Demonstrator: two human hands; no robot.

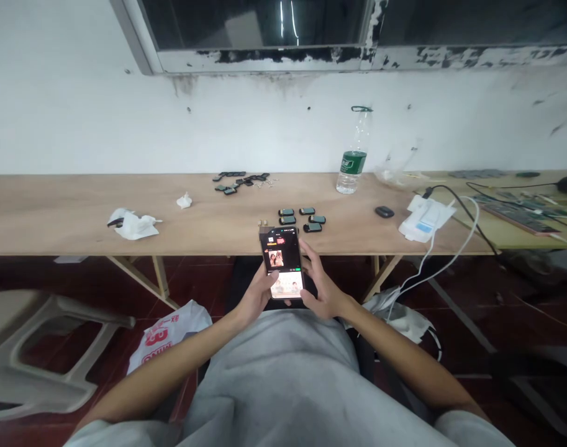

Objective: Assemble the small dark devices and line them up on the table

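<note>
One phone (283,261) is sitting between both hands, its upper part overlapping the front edge of the tabletop (208,239) in view. The left hand (256,293) is curling closed around its left side, thumb over the screen; the right hand (324,292) is gripping the lower right side. Five small dark devices (287,220) are lying just beyond. Farther out, two crumpled tissues (133,225) are lying leftward, well apart from the devices; one bottle (352,162) is standing rightward, near the wall (264,124).

White wall (69,112) w/ peeling window frame (274,59), dk-red flr (204,276), wooden tbl (54,211), plastic stool (13,316).
</note>
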